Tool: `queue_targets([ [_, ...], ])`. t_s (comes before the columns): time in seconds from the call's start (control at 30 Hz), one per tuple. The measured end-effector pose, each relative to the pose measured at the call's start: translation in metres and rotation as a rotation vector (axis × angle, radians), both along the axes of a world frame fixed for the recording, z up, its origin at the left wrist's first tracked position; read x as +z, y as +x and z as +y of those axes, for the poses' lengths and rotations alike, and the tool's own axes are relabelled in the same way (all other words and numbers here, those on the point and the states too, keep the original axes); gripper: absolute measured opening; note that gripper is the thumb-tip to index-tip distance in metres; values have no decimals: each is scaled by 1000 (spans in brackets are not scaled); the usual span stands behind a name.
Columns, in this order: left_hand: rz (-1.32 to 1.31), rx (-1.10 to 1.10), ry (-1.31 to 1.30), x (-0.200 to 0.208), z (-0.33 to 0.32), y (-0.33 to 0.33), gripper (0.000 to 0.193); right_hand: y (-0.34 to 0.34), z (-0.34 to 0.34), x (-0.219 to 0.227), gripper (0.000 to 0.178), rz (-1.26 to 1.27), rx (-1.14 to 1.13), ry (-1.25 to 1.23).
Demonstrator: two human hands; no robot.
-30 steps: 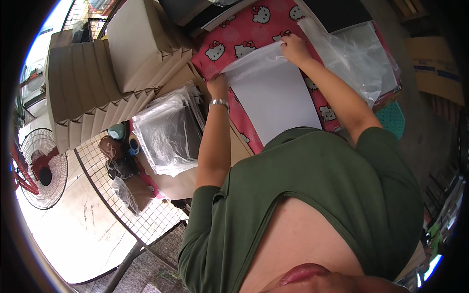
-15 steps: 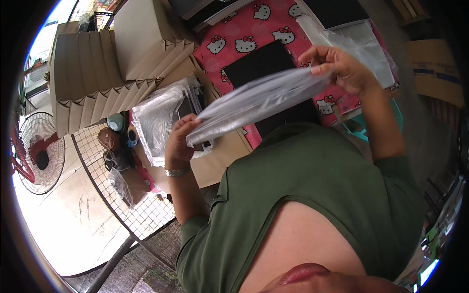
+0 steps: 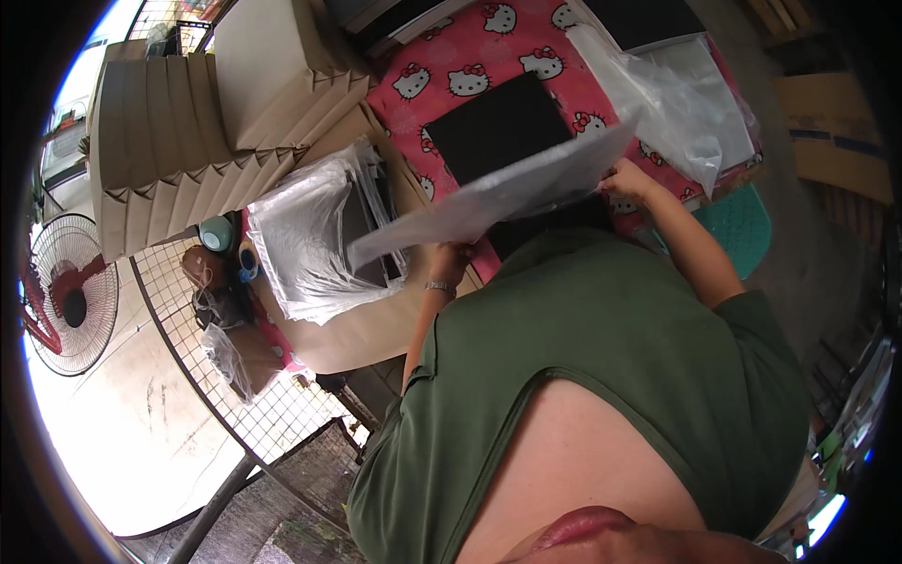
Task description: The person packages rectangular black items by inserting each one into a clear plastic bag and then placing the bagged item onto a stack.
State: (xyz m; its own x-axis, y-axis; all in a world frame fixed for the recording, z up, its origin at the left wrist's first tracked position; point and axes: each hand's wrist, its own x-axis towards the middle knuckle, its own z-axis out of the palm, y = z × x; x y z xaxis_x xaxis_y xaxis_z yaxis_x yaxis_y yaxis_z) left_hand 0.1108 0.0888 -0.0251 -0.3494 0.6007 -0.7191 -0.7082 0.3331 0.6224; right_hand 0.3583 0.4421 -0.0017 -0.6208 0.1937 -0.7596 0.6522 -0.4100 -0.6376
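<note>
In the head view, a blurred, translucent plastic sleeve [image 3: 498, 193] is raised between the two hands and slants upward from left to right. The left hand [image 3: 449, 261] is clamped on its near edge, fingertips partly hidden, with one end of the sleeve reaching out past it to the left. The right hand [image 3: 629, 180] is higher and well apart from the left, its fingers closed on the near edge close to the other end. Beyond and beneath the sleeve, a black board [image 3: 503, 127] lies on the pink patterned surface [image 3: 442, 58], running back toward the person between the hands. Left of the left hand is a pile of plastic-wrapped dark sheets [image 3: 305, 240]; beyond the right hand lies clear plastic film [image 3: 672, 122].
</note>
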Motion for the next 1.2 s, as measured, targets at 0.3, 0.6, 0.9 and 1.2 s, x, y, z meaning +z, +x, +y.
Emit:
queue_targets([
  [0.3, 260, 48, 253, 74, 76, -37, 43, -73, -5, 62, 52, 452, 66, 317],
  [0.6, -127, 75, -81, 47, 34, 39, 35, 21, -65, -21, 37, 220, 46, 72],
  [0.9, 256, 363, -86, 107, -19, 60, 46, -45, -46, 78, 31, 276, 216, 226],
  [1.2, 491, 1064, 132, 114, -95, -18, 34, 60, 146, 6, 65, -806, -821, 1116],
])
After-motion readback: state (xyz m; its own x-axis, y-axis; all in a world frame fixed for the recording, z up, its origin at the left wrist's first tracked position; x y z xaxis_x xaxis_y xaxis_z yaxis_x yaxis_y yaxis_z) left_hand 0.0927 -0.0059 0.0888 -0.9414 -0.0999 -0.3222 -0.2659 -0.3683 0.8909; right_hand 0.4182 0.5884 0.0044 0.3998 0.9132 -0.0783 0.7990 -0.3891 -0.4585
